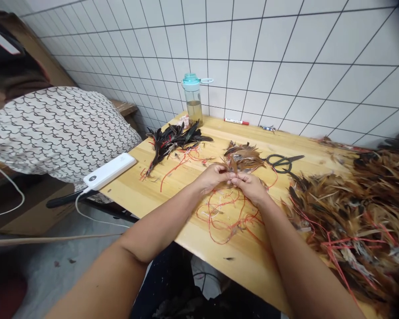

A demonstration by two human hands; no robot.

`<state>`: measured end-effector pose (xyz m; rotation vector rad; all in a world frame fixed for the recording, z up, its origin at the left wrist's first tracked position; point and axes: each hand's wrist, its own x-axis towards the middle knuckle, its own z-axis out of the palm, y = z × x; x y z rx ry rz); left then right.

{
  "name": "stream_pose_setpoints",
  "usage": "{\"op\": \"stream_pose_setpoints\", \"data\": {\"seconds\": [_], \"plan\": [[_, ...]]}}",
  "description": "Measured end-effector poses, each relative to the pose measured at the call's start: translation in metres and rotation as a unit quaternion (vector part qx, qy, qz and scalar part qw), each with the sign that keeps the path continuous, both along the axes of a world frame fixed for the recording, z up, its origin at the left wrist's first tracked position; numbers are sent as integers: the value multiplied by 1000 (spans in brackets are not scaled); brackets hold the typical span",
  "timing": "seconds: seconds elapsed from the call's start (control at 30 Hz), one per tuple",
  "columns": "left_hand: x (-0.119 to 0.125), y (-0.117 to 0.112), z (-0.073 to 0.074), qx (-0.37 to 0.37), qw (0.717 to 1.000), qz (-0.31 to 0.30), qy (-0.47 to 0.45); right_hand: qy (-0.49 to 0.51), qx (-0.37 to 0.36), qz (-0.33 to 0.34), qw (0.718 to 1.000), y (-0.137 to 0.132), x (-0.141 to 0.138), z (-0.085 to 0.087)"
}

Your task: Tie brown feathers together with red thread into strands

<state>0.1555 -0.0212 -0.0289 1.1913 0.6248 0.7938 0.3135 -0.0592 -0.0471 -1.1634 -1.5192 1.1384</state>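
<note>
My left hand (216, 177) and my right hand (249, 185) meet over the middle of the wooden table (193, 221), fingertips pinched together. Between them they grip a small brown feather (233, 165), its lower end hidden by the fingers. Just beyond lies a bunch of brown feathers (244, 156). Tangled red string (216, 241) spreads on the wood beneath and in front of my hands. Black-handled scissors (281, 164) rest to the right of the brown bunch. Off to the left is a bunch of black feathers (176, 138) with red string around it.
A large heap of brown feathers (355, 199) covers the table's right side. A water bottle (193, 99) and a red-and-white marker (236, 121) are near the tiled wall. A white power bank (111, 170) sits at the left edge, close to a person in a patterned shirt (60, 128).
</note>
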Motion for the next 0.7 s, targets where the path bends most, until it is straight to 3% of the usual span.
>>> {"op": "stream_pose_setpoints", "data": {"seconds": [0.13, 0.2, 0.27, 0.33, 0.4, 0.53, 0.63, 0.7], "plan": [[-1, -1, 6, 16, 1000, -13, -17, 11, 14, -26, 999, 2, -2, -2], [-7, 5, 10, 44, 998, 50, -15, 33, 4, -56, 998, 1, -3, -1], [-18, 16, 13, 98, 982, 159, 23, 58, -18, -94, 994, 0, -4, 0], [-31, 30, 13, 173, 942, 261, 117, 88, -39, -128, 987, -1, -4, 2], [-43, 45, 9, 271, 873, 322, 247, 108, -48, -144, 983, -2, -4, 4], [-51, 60, -5, 376, 775, 279, 426, 117, -37, -161, 979, -1, -5, 7], [-46, 61, -13, 396, 733, 237, 500, 128, -22, -181, 975, 0, -7, 5], [-44, 61, -16, 396, 721, 230, 521, 134, -7, -201, 970, 1, -8, 3]]}}
